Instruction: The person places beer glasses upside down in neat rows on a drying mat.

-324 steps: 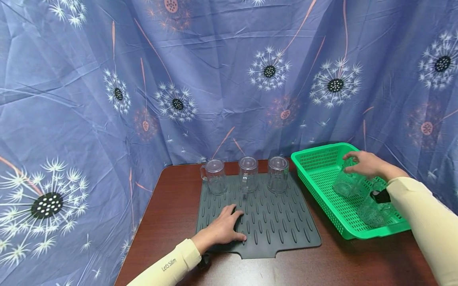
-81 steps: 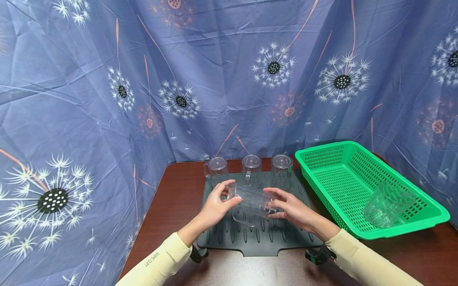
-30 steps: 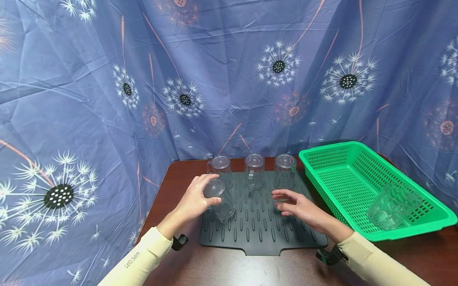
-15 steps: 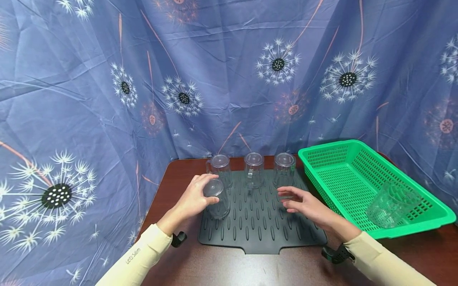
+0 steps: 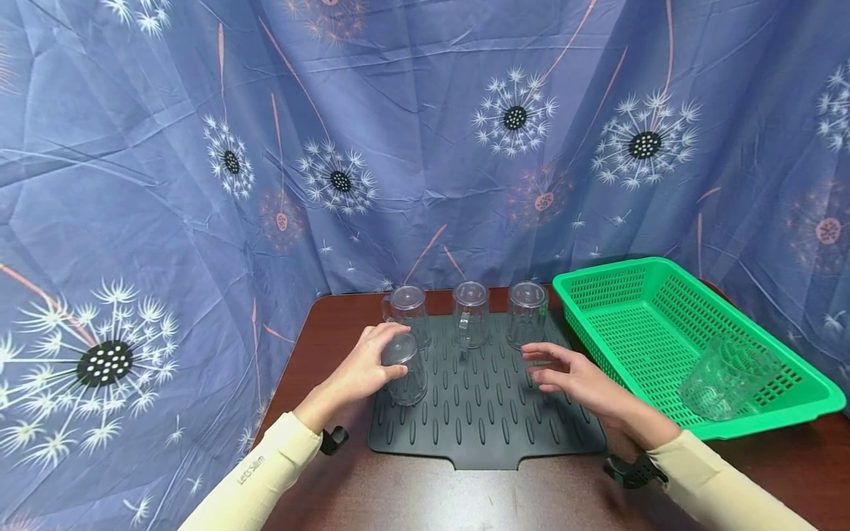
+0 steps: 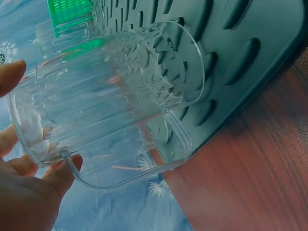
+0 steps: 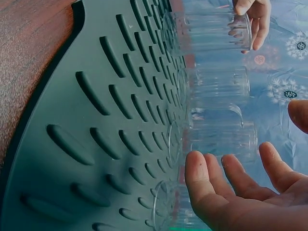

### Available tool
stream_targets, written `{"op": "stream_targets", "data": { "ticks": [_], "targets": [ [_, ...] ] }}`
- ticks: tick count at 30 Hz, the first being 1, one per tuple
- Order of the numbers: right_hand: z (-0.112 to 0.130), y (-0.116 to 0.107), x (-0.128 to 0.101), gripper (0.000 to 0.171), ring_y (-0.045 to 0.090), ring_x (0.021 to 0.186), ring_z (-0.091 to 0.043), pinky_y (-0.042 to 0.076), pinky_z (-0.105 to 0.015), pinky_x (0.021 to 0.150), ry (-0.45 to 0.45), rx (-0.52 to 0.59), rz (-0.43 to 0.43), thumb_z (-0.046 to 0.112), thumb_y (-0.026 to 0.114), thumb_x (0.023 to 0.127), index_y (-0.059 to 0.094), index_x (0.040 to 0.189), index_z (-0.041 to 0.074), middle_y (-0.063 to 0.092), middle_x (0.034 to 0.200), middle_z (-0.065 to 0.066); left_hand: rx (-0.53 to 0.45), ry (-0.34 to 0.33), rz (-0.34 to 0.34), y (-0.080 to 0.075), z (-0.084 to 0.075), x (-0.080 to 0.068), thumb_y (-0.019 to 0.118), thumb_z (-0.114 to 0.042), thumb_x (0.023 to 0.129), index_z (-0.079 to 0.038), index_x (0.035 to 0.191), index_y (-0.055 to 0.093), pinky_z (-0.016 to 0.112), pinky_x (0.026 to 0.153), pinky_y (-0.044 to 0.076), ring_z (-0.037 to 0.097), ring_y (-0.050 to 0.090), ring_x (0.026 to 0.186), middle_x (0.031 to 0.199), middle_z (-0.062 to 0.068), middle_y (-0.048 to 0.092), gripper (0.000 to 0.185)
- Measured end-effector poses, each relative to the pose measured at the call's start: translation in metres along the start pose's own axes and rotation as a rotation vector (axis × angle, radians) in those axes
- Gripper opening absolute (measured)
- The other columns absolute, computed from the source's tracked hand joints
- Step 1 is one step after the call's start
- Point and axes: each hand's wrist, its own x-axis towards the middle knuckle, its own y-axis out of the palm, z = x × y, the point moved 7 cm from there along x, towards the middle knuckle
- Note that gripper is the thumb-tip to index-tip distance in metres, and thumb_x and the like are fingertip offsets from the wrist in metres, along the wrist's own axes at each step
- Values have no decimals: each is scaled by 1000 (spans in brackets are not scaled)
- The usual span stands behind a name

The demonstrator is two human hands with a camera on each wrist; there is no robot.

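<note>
My left hand (image 5: 364,369) grips a clear handled mug (image 5: 405,369) (image 6: 115,96), upside down on the left side of the dark grey ribbed mat (image 5: 485,413). Fingers curl round its base in the left wrist view. My right hand (image 5: 571,376) (image 7: 240,192) hovers open over the mat's right part, holding nothing. Three more clear mugs stand upside down in a row along the mat's far edge: left (image 5: 406,310), middle (image 5: 470,313), right (image 5: 527,313). One clear mug (image 5: 727,376) lies on its side in the green basket (image 5: 598,295).
The mat and basket sit on a dark brown table (image 5: 518,501) whose left edge meets a blue dandelion-print curtain (image 5: 166,184). The curtain also hangs close behind the table. The basket fills the right side, up to the mat's right edge.
My left hand has set the mug down upside down on the mat's left side and still holds it. My right hand let go of it and drifted slightly right.
</note>
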Motion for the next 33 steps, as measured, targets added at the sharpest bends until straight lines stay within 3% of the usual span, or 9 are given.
{"op": "stream_targets", "data": {
  "ticks": [7,14,20,33],
  "targets": [
    [5,-11,-9,57,49,136,-42,54,-45,96,-23,-62,-12,31,65,99,45,148,11,47,151,-19,28,65,10,4,-5,1,76,-16,82,-12,142,54,52,112,35,33,40,137,147,11,49,64],
    [14,-22,-18,52,49,136,-39,54,-31,92,-66,-122,-22,31,63,100,47,146,14,48,151,-14,90,34,4,11,-4,-4,74,-22,85,-18,145,53,55,110,39,31,32,146,156,10,39,64],
    [17,-28,-23,53,45,139,-41,51,-27,94,-53,-151,-23,36,62,100,46,147,18,46,153,-10,141,50,-51,11,-7,-6,73,-23,86,-18,143,55,56,106,43,30,33,146,155,10,41,60],
    [35,-51,-27,50,50,135,-34,49,-20,93,-97,-278,-85,36,60,102,48,146,19,49,150,-8,232,109,-113,7,-15,-5,74,-23,86,-16,139,59,51,114,38,31,38,145,152,9,46,56]
  ]
}}
